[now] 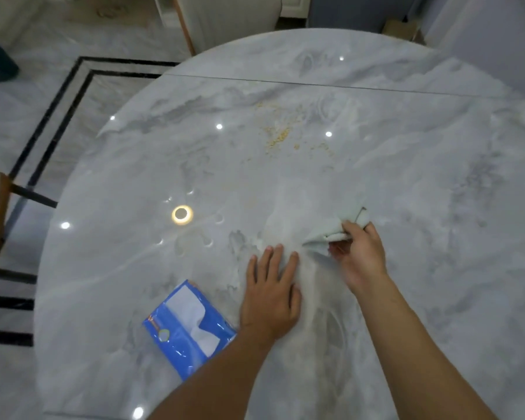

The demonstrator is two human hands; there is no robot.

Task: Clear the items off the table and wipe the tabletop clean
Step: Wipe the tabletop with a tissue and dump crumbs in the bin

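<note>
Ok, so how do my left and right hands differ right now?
The left hand lies flat with straight fingers, while the right hand is curled. The left hand holds nothing; the right hand grips a pale cloth. Both are over the marble tabletop.

Right hand [361, 256] gripping crumpled cloth [331, 231] on marble table [437, 177], left hand [270, 292] flat beside, crumbs [281, 139] beyond.
</note>
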